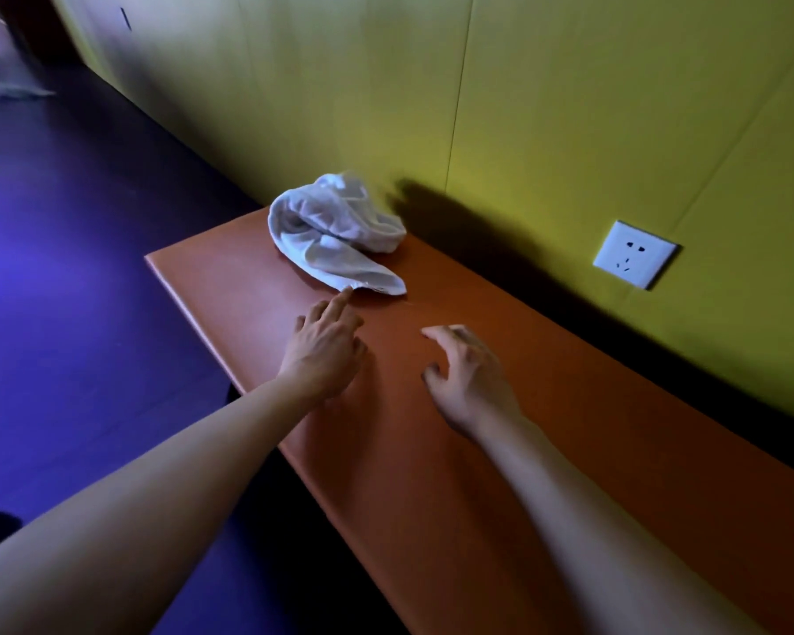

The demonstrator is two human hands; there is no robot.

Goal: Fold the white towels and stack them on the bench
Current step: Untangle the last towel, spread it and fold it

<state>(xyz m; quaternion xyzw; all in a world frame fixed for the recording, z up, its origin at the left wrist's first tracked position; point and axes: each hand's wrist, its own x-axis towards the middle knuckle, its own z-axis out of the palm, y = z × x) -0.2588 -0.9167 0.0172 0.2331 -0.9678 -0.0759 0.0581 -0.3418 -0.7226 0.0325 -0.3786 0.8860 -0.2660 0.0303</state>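
Observation:
A crumpled white towel (338, 231) lies in a heap at the far end of the orange bench (454, 451), close to the wall. My left hand (326, 346) reaches over the bench with fingers apart, and its index fingertip touches the near corner of the towel. To the right, my right hand (468, 378) hovers above the bench top with curled, spread fingers and holds nothing. It is a hand's width short of the towel.
A yellow-green wall (523, 107) runs along the bench's far side, with a white power socket (633, 254) on it. Dark purple floor (65, 268) lies to the left. A pale cloth-like thing (15, 89) rests on the floor far off, blurred.

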